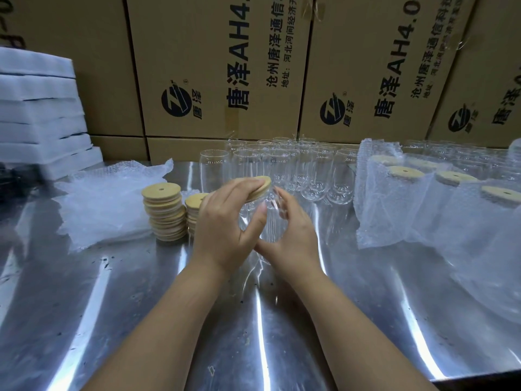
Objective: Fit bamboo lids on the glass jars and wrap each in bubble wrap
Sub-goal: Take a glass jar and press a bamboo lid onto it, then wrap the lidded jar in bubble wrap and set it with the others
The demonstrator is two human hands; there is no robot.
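Over a steel table [169, 306], the left hand [225, 221] pinches a tilted bamboo lid [255, 188] at the mouth of a clear glass jar [269, 224]. The right hand [293, 235] curls around the jar, steadying it. Levelling the lid first, then pressing evenly, should seat it squarely.

Bright light from above, long white shiny streaks on the metal desk [366, 292], edges bent and curved, fingertips [277, 193] a little blurry

Printed cartons [220, 66] wall the far side, white foam [39, 108] stacked far left, and light glares off the scuffed steel table [141, 320].
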